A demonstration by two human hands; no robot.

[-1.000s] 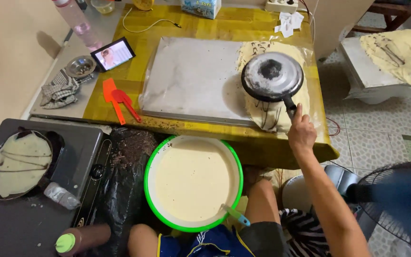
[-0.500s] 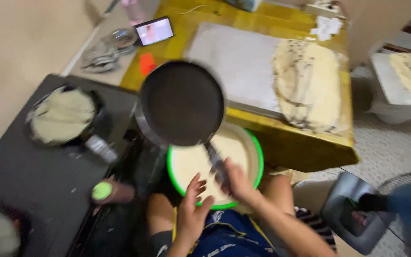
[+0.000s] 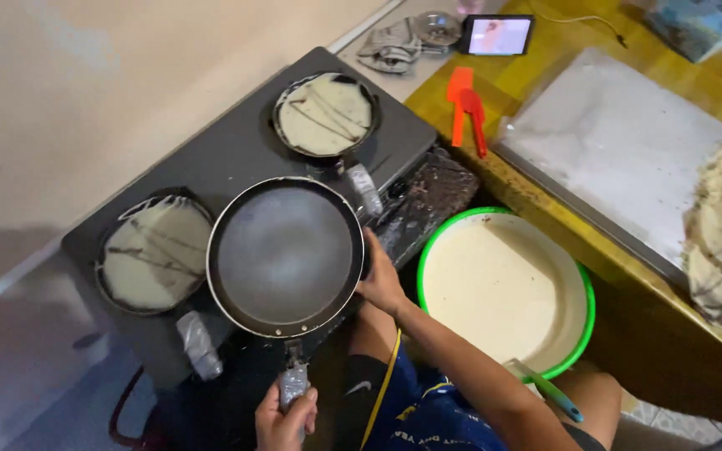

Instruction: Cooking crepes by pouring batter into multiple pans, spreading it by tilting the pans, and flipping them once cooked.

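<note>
Two hands now share the empty black pan [image 3: 286,255]: left hand [image 3: 284,416] clamped on its wrapped handle, right hand [image 3: 380,284] gripping the rim; half a second ago it hung over the green batter basin [image 3: 588,311], now over the stove [image 3: 236,159] between two cooking crepes, ready for batter

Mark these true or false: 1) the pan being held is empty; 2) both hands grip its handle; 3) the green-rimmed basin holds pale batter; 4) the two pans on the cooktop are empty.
1) True: the held pan shows only its bare dark surface.
2) False: the left hand grips the handle, while the right hand steadies the rim.
3) True: the green-rimmed basin is filled with pale batter.
4) False: the far pan and near pan each hold a thin pale crepe.
</note>
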